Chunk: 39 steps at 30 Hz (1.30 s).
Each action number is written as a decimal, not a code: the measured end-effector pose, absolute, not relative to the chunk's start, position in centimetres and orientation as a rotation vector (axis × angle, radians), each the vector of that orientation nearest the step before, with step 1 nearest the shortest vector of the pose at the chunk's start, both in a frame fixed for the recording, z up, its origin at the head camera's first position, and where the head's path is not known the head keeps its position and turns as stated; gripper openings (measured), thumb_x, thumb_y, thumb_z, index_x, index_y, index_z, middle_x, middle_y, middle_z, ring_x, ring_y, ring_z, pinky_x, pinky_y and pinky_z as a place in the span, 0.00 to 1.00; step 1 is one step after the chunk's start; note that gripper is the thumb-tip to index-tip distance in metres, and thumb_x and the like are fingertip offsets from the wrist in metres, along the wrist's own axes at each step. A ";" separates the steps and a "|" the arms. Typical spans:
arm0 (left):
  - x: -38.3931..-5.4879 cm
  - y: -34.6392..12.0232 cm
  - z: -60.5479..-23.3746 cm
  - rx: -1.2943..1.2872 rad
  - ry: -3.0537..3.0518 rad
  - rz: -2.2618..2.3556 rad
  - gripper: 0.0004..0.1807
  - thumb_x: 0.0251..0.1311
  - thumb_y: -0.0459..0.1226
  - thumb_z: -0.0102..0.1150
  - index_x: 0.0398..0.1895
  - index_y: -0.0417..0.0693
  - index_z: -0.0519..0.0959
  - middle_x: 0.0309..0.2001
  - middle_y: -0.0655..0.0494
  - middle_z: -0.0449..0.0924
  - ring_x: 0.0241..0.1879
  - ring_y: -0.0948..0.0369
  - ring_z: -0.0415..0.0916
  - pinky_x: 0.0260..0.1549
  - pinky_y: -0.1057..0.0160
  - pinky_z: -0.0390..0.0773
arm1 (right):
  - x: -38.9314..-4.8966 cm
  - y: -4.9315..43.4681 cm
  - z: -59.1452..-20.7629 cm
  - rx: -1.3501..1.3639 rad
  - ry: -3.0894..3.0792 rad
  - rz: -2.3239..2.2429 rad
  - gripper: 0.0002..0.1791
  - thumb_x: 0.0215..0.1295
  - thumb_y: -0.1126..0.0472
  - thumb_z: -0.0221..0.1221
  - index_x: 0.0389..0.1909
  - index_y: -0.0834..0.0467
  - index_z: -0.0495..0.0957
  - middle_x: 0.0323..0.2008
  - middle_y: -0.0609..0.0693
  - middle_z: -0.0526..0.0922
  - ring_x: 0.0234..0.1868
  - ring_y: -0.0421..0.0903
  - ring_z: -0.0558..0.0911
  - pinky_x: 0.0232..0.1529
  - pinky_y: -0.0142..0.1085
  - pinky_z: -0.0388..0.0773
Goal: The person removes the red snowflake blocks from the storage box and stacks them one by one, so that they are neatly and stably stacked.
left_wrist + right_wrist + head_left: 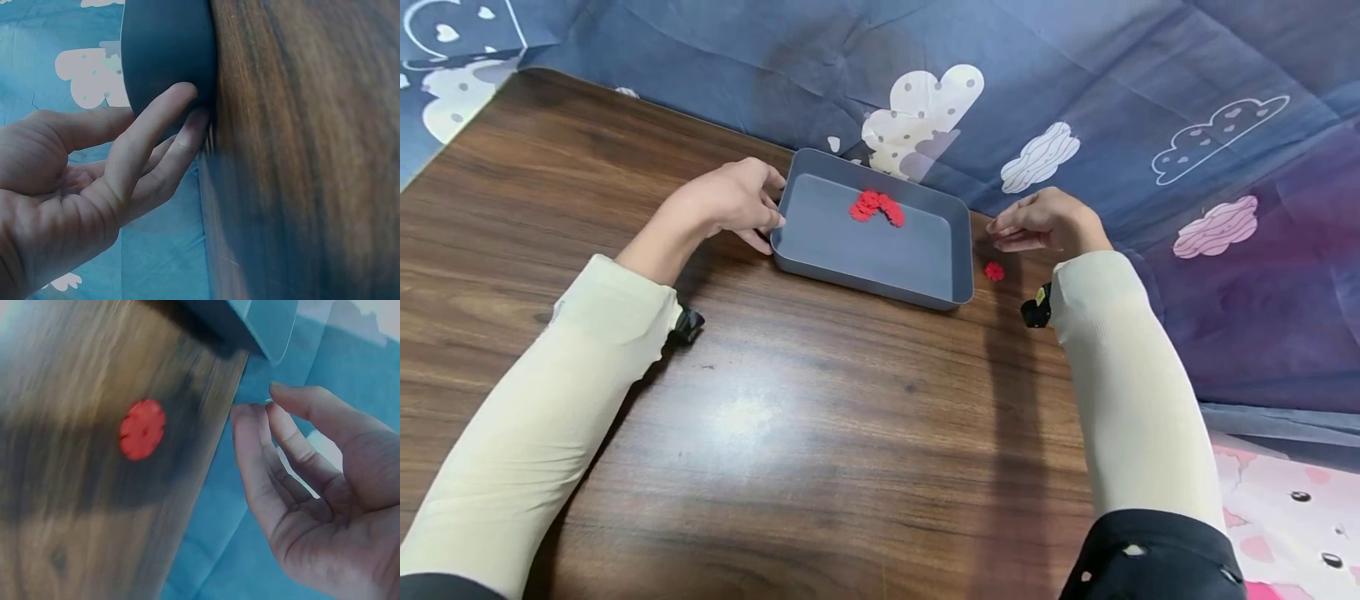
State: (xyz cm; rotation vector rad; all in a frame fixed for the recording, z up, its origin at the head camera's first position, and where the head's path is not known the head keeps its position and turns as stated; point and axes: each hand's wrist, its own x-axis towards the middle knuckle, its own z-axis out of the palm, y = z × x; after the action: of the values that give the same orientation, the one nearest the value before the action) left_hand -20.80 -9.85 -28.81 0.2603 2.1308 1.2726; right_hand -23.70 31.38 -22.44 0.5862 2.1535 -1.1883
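Observation:
A grey rectangular tray [865, 250] stands on the wooden table, with several red notched plastic discs [868, 204] bunched near its far wall. At the tray's left end, my left hand [733, 204] holds the wall. In the left wrist view, its fingers [156, 128] press the outer side, while the thumb tip is hidden behind the rim. Beyond the tray's right end, my right hand [1037, 221] hovers with loosely bent fingers, thumb near the fingertips, and no object visible between them. A single red disc [142, 429] lies on the table beside and below that hand.
A dark blue curtain [715, 75] with cloud prints hangs along the table's far and right edges. Wooden tabletop [820, 433] stretches between the forearms. Pink printed cloth [1292, 508] shows at the lower right.

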 end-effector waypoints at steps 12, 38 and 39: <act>-20.8 -9.9 -28.7 0.266 2.129 1.279 0.41 0.76 0.24 0.50 0.87 0.34 0.45 0.66 0.32 0.72 0.50 0.53 0.82 0.49 0.60 0.96 | -25.7 24.9 -22.9 0.503 2.211 -1.118 0.11 0.74 0.71 0.64 0.31 0.58 0.89 0.30 0.48 0.91 0.37 0.43 0.91 0.49 0.34 0.96; -20.8 -9.5 -28.6 0.250 2.192 1.180 0.41 0.77 0.24 0.51 0.88 0.38 0.46 0.69 0.32 0.72 0.63 0.47 0.82 0.50 0.60 0.95 | -27.5 18.2 -27.0 0.681 2.276 -0.955 0.13 0.62 0.65 0.77 0.36 0.61 0.80 0.32 0.48 0.82 0.27 0.40 0.88 0.48 0.32 0.95; -20.8 -9.4 -28.6 0.249 2.191 1.179 0.41 0.77 0.24 0.50 0.88 0.37 0.46 0.69 0.32 0.72 0.63 0.46 0.82 0.50 0.59 0.95 | -27.6 18.2 -27.0 0.685 2.269 -0.964 0.12 0.63 0.66 0.76 0.34 0.61 0.80 0.32 0.48 0.81 0.27 0.40 0.88 0.47 0.32 0.95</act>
State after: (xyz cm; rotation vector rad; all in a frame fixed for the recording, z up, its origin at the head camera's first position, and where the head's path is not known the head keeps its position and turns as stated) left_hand -20.84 -9.43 -28.62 0.2485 2.1911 1.1793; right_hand -27.56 18.21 -27.05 0.6849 2.2686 -0.9642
